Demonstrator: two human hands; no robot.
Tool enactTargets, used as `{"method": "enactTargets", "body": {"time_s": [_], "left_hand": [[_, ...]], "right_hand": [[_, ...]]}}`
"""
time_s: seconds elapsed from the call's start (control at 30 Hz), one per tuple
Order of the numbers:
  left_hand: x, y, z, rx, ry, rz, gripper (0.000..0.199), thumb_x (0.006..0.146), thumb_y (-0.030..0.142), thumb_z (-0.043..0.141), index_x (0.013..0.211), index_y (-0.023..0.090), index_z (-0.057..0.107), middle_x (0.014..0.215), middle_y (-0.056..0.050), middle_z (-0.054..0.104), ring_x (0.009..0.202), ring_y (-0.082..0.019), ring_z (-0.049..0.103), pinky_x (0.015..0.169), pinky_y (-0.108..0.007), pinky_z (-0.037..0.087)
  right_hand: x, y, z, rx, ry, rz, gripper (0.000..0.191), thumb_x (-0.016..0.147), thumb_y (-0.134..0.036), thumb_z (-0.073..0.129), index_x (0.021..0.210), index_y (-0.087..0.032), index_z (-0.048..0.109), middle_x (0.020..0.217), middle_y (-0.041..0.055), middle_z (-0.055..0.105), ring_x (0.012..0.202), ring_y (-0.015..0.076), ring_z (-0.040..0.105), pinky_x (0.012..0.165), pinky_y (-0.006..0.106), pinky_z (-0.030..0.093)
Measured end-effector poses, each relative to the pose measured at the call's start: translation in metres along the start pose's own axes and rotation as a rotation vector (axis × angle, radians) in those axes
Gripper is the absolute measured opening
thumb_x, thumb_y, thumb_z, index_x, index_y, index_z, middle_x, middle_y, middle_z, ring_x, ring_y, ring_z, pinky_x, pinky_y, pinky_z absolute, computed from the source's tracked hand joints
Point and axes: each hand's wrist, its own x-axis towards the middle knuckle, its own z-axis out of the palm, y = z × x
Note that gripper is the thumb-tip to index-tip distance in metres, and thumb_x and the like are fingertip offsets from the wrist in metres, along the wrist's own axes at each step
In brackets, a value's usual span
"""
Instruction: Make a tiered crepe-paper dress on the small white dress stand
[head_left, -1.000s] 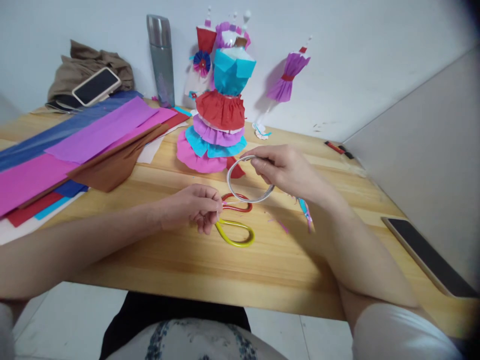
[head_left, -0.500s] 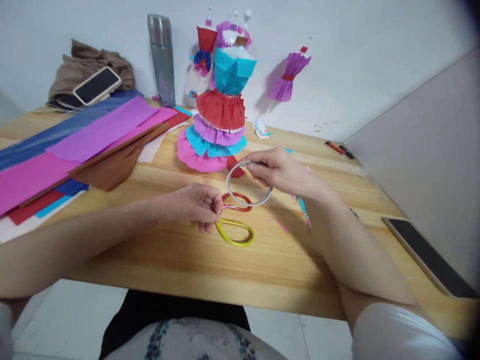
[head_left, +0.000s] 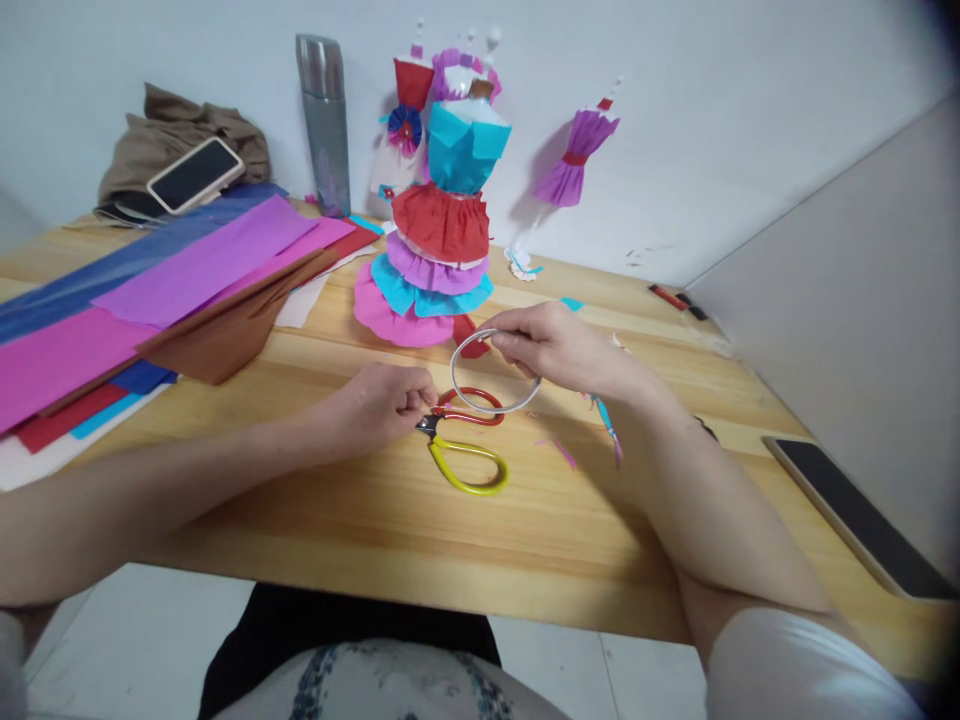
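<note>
My right hand pinches a thin white ring that looks like a narrow tape roll, held tilted above the table. My left hand has its fingers closed together; a thin pale line shows by the fingertips, but what they grip is too small to make out. Scissors with one red and one yellow handle lie just right of it, blades partly hidden by the hand. Behind both hands stands a doll-like dress form with a turquoise top and ruffled red, purple, blue and pink skirt layers.
Coloured paper sheets pile up at the left. A steel flask and a phone on brown cloth stand behind. A purple-dressed figure leans on the wall. Another phone lies at the right edge; paper scraps lie nearby.
My left hand has shifted slightly left and up, uncovering the scissors' pivot. The white ring has turned a little and now shows a thinner edge; my right hand has barely moved.
</note>
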Motion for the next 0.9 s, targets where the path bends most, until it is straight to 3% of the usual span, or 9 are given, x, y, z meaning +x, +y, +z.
{"method": "enactTargets", "body": {"time_s": [0.1, 0.2, 0.23, 0.37, 0.5, 0.63, 0.73, 0.83, 0.9], "left_hand": [[-0.001, 0.002, -0.001, 0.179, 0.034, 0.038, 0.021, 0.077, 0.001, 0.05, 0.08, 0.013, 0.066, 0.063, 0.002, 0.057, 0.061, -0.011, 0.051, 0.061, -0.023, 0.035], [-0.001, 0.007, -0.003, 0.23, 0.031, -0.014, 0.037, 0.076, -0.001, 0.049, 0.105, 0.011, 0.069, 0.064, 0.004, 0.056, 0.06, -0.011, 0.049, 0.061, -0.024, 0.033], [-0.001, 0.008, -0.003, 0.242, 0.025, -0.029, 0.036, 0.076, -0.001, 0.05, 0.104, 0.011, 0.07, 0.063, 0.004, 0.055, 0.059, -0.011, 0.048, 0.06, -0.024, 0.032], [-0.001, 0.013, -0.007, 0.267, 0.003, -0.021, 0.018, 0.079, 0.004, 0.054, 0.068, 0.012, 0.066, 0.059, 0.003, 0.052, 0.057, -0.009, 0.043, 0.059, -0.025, 0.029], [-0.002, 0.011, -0.007, 0.189, 0.056, 0.011, 0.016, 0.08, 0.007, 0.056, 0.07, 0.014, 0.067, 0.056, 0.003, 0.051, 0.058, -0.01, 0.045, 0.059, -0.025, 0.03], [0.0, 0.001, -0.008, 0.113, 0.088, 0.204, 0.015, 0.083, 0.016, 0.06, 0.077, 0.016, 0.073, 0.089, -0.006, 0.066, 0.071, -0.013, 0.057, 0.066, -0.025, 0.041], [0.001, 0.0, -0.01, -0.035, 0.032, 0.285, 0.012, 0.083, 0.02, 0.066, 0.077, 0.017, 0.076, 0.118, -0.012, 0.068, 0.09, -0.018, 0.067, 0.08, -0.028, 0.05], [-0.001, 0.005, -0.014, -0.17, -0.105, 0.25, 0.017, 0.086, 0.018, 0.064, 0.073, 0.014, 0.075, 0.127, -0.016, 0.07, 0.096, -0.022, 0.071, 0.082, -0.031, 0.053], [-0.002, 0.007, -0.016, -0.247, -0.182, 0.243, 0.017, 0.087, 0.018, 0.064, 0.075, 0.013, 0.076, 0.121, -0.016, 0.074, 0.094, -0.023, 0.073, 0.081, -0.032, 0.055]], "right_hand": [[0.0, -0.001, 0.001, 0.016, -0.029, 0.04, 0.023, 0.092, -0.019, 0.052, 0.083, -0.02, 0.073, 0.059, -0.0016, 0.051, 0.058, 0.0115, 0.045, 0.057, 0.028, 0.035], [0.001, -0.001, 0.002, 0.039, -0.068, 0.091, 0.023, 0.091, -0.018, 0.053, 0.082, -0.019, 0.074, 0.058, -0.002, 0.051, 0.056, 0.0103, 0.042, 0.055, 0.027, 0.033], [0.001, -0.001, 0.003, 0.059, -0.081, 0.112, 0.022, 0.091, -0.019, 0.054, 0.082, -0.019, 0.074, 0.059, -0.0018, 0.053, 0.056, 0.01, 0.042, 0.054, 0.027, 0.033], [0.004, 0.002, 0.008, 0.219, -0.14, 0.24, 0.019, 0.091, -0.025, 0.058, 0.081, -0.02, 0.073, 0.06, -0.0022, 0.055, 0.053, 0.0085, 0.042, 0.05, 0.024, 0.033], [0.008, 0.01, 0.015, 0.44, -0.189, 0.342, 0.018, 0.089, -0.021, 0.06, 0.073, -0.016, 0.068, 0.052, -0.0051, 0.047, 0.046, 0.0055, 0.035, 0.046, 0.022, 0.027], [0.009, 0.021, 0.02, 0.663, -0.315, 0.408, 0.013, 0.087, -0.018, 0.06, 0.077, -0.012, 0.067, 0.05, -0.006, 0.047, 0.042, 0.0035, 0.03, 0.041, 0.021, 0.019], [0.009, 0.028, 0.026, 0.816, -0.443, 0.404, 0.011, 0.084, -0.02, 0.064, 0.082, -0.01, 0.067, 0.051, -0.0067, 0.047, 0.039, 0.002, 0.027, 0.038, 0.019, 0.014], [0.011, 0.029, 0.034, 0.935, -0.574, 0.375, 0.015, 0.082, -0.025, 0.069, 0.085, -0.01, 0.067, 0.05, -0.0085, 0.044, 0.037, 0.0013, 0.024, 0.036, 0.016, 0.014], [0.011, 0.026, 0.039, 0.975, -0.625, 0.34, 0.019, 0.083, -0.029, 0.07, 0.084, -0.011, 0.066, 0.05, -0.0084, 0.045, 0.036, 0.0013, 0.025, 0.035, 0.015, 0.016]]}}
